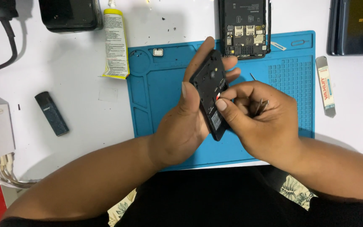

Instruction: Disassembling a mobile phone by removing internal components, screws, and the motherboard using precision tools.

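- Left hand [177, 126] wrapped around black phone body [210, 94], thumb on near edge, fingers behind; body held tilted, on edge, above blue mat [164, 84], not resting on it.
- Right hand [257, 120] curled, thumb pressed to phone body's lower right edge; thin metal tweezers [260, 106] tucked between its fingers, tips pointing up and away from the work.
- Risk of drop: grip on narrow edges only, no support beneath; a slip likely lands the body on the mat or the lap.
- Risk of scratching or pricking: tweezers loosely stowed while the thumb pushes; a twist of the wrist may drive the tips into the body or the left fingers.
- Risk of cracked clips: thumb pressure concentrated at one point on a thin shell.
- Second opened phone [244, 27] lies at the mat's far edge, innards exposed; small pin [253, 77] and tiny square part [158, 52] lie loose on the mat, prone to being swept off by a forearm.
- Glue tube [115, 42] just beside the mat's left edge; cap state unclear, possible smear.
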